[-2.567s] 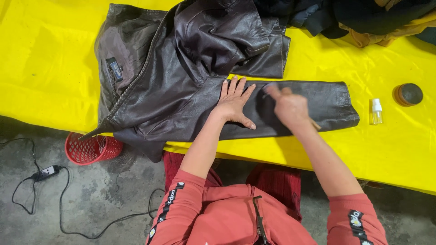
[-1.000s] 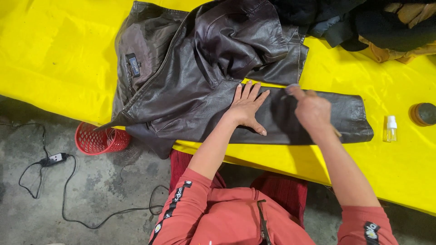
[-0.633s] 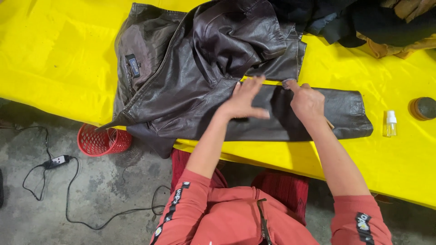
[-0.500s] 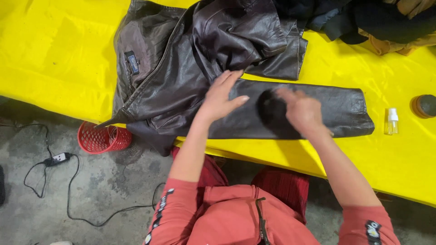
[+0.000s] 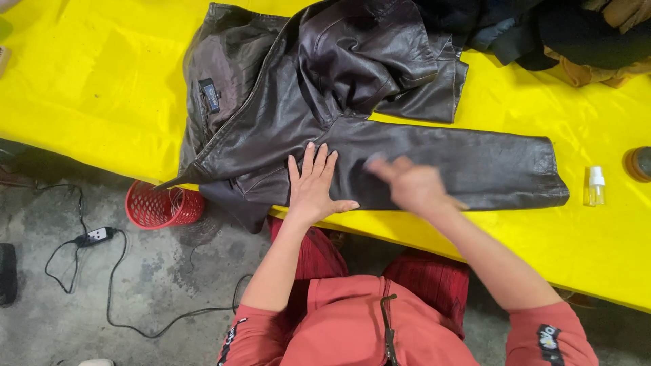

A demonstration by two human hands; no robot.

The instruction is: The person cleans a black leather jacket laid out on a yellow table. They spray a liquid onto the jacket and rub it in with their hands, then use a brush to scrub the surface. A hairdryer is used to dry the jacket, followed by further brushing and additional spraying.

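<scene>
A dark brown leather jacket [image 5: 271, 108] lies spread on the yellow-covered table [image 5: 88, 81], one sleeve [image 5: 495, 163] stretched out to the right. My left hand [image 5: 312, 188] presses flat on the sleeve near the shoulder, fingers apart. My right hand [image 5: 415, 188] is blurred with motion over the middle of the sleeve, closed around a small brush-like tool [image 5: 373, 161] whose pale tip touches the leather.
A small clear spray bottle [image 5: 595, 188] and a round dark tin [image 5: 639, 163] stand right of the cuff. More dark clothes [image 5: 576, 34] are piled at the back right. A red mesh basket [image 5: 163, 205] and a cable with a plug block [image 5: 95, 236] lie on the concrete floor.
My right hand has swept left along the sleeve and is now close to my left hand. The left hand lifted briefly and lies flat on the leather again.
</scene>
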